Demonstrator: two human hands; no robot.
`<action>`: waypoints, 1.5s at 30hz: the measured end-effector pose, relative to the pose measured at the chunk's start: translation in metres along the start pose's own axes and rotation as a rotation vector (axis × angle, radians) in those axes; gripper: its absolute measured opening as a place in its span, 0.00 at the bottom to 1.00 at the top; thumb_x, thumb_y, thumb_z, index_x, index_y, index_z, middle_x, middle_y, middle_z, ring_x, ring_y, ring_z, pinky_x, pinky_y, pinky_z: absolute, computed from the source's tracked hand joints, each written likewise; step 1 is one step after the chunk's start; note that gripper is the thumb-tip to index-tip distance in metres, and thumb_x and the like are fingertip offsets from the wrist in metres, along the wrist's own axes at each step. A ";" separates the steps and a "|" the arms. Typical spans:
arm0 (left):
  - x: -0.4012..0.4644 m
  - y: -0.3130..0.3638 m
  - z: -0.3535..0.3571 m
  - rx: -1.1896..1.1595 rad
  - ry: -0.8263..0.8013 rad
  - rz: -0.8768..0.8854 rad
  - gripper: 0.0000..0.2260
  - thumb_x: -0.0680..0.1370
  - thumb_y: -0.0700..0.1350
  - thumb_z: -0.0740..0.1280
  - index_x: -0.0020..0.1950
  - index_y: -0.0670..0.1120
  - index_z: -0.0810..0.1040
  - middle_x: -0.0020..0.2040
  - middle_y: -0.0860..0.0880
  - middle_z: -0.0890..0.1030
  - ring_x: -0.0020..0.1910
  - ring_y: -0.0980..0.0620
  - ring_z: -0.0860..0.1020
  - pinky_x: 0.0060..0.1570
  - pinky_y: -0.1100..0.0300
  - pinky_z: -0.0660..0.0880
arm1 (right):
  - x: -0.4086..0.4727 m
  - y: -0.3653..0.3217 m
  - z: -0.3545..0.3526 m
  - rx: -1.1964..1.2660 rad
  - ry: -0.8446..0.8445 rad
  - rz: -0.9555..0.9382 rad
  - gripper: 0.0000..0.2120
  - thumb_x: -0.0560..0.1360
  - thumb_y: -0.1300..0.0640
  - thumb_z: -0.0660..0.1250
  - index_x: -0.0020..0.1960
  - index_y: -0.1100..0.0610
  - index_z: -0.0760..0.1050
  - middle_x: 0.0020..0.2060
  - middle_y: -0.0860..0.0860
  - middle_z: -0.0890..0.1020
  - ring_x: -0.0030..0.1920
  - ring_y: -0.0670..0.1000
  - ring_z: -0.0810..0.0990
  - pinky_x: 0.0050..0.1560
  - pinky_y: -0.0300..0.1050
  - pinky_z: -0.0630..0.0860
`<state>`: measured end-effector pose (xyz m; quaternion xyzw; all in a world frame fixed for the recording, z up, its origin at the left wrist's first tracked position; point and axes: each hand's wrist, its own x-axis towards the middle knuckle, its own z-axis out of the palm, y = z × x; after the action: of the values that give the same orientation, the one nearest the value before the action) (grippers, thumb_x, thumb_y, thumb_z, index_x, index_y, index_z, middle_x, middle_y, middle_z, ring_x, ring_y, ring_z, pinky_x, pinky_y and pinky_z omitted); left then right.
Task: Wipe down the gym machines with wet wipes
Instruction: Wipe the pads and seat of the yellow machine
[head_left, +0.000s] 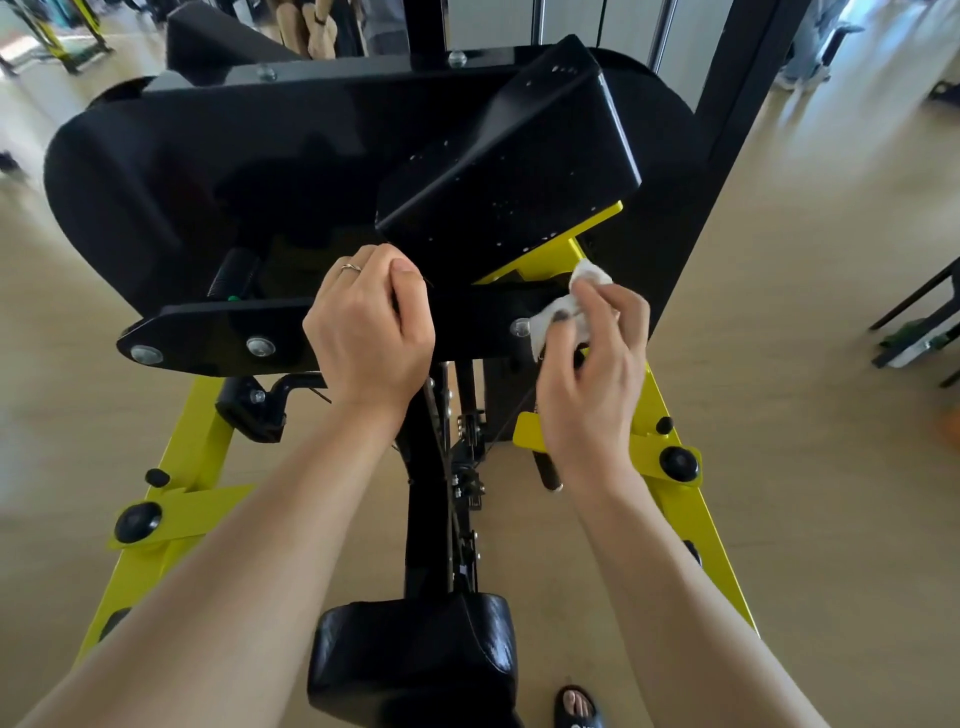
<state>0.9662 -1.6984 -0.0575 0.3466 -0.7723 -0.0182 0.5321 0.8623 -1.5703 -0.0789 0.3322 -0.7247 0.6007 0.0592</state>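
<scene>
Forearms come in from 7 and 5 o'clock, two of them, bare. Nearest the camera at 6 o'clock sits one black padded seat (415, 660), and beside it at 5 o'clock one foot in a black sandal (577, 707) on the floor. Two yellow frame legs (171, 499) splay outward toward 7 and 5 o'clock, each carrying a yellow bracket with a large black round knob (137, 521), two such knobs in all.

Around the centre, the left hand (371, 332) curls its fingers over the near edge of the black machine housing (218, 171), gripping that edge; one ring (351, 268) shows on a finger. Just to its 3 o'clock side, the right hand (592, 364) pinches one white wet wipe (566, 306), crumpled and smudged with dark marks, and holds it against the black bar where the yellow arm (550, 260) meets it. Four domed bolt heads (260, 346) show along the near black plate, one of them touching the wipe's left edge.

Beyond the hands, toward 1 o'clock, one glossy black angled cover (519, 156) rises, speckled with pale spots. Two more bolts sit on the top edge at 12 o'clock, with chrome guide rods (665, 31) and a black upright behind.

Pale wood-look floor (805, 364) spreads all round; other equipment stands blurred at 10 o'clock and 3 o'clock
</scene>
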 end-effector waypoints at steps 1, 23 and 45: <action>0.000 0.000 0.000 0.008 -0.001 -0.003 0.14 0.79 0.40 0.57 0.37 0.43 0.78 0.35 0.51 0.79 0.35 0.52 0.75 0.33 0.62 0.65 | -0.001 -0.001 0.002 -0.004 -0.017 -0.008 0.17 0.81 0.61 0.62 0.66 0.67 0.77 0.63 0.59 0.73 0.62 0.51 0.74 0.58 0.23 0.64; -0.001 0.004 0.004 0.274 -0.014 0.002 0.15 0.83 0.41 0.56 0.43 0.43 0.79 0.39 0.50 0.81 0.39 0.51 0.77 0.35 0.59 0.69 | 0.024 0.018 -0.029 -0.019 -0.121 0.044 0.17 0.81 0.60 0.62 0.67 0.64 0.76 0.64 0.55 0.71 0.57 0.41 0.65 0.52 0.18 0.63; 0.000 0.000 0.006 0.296 0.068 0.064 0.13 0.79 0.38 0.60 0.36 0.45 0.76 0.32 0.52 0.77 0.31 0.52 0.73 0.28 0.60 0.62 | 0.059 -0.026 0.010 -0.056 -0.404 -0.189 0.13 0.82 0.56 0.62 0.52 0.60 0.84 0.55 0.48 0.75 0.50 0.38 0.74 0.49 0.26 0.69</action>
<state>0.9610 -1.7005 -0.0604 0.3970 -0.7585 0.1248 0.5015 0.8342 -1.6048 -0.0316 0.5105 -0.7038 0.4935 -0.0220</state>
